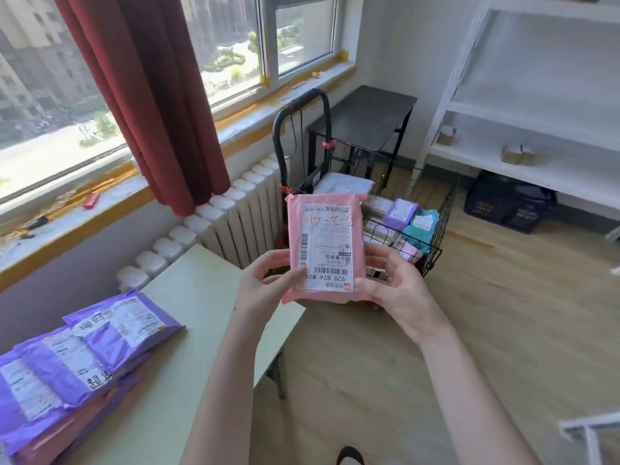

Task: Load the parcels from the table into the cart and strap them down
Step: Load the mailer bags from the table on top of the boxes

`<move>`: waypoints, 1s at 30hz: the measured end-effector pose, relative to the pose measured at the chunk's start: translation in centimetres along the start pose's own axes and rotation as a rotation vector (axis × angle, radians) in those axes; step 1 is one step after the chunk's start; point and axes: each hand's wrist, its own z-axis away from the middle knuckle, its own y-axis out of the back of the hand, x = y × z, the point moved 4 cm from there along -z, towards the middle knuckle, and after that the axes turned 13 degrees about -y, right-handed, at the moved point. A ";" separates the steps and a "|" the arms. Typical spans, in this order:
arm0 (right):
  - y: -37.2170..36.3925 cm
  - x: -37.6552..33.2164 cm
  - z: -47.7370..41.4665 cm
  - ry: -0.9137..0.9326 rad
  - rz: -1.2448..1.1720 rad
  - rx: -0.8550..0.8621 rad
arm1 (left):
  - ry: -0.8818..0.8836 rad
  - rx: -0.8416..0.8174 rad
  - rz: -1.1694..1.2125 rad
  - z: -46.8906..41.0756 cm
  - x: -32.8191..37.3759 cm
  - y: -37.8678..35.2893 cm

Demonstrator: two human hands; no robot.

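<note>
A pink parcel [327, 243] with a white shipping label is held upright in mid-air in front of the cart. My left hand [265, 283] grips its lower left edge, thumb on the label. My right hand [392, 283] grips its lower right edge. Behind it stands the black wire cart [439, 223] with a tall black handle [302, 105]; several parcels lie inside, purple [401, 213], teal [422, 226] and white [342, 186]. On the pale table [188, 347] at lower left lies a stack of purple parcels [77, 354] over pink ones.
A white radiator [214, 223] and a red curtain [151, 95] line the window wall at left. A small dark table [369, 119] stands behind the cart. White shelving [523, 112] fills the right, with a dark crate [506, 203] beneath. Wooden floor lies between.
</note>
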 end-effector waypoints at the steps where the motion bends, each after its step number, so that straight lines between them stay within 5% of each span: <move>1: 1.4 -0.3 -0.6 -0.004 -0.006 0.008 | 0.001 -0.010 -0.002 -0.9 -0.2 -1.4; 13: 12.9 -0.9 -6.6 -0.063 -0.057 0.040 | 0.097 -0.063 -0.165 -8.7 -3.6 -12.7; 30: 18.6 -0.8 -23.4 -0.208 -0.094 0.275 | 0.170 -0.305 -0.221 -27.8 -11.7 -19.3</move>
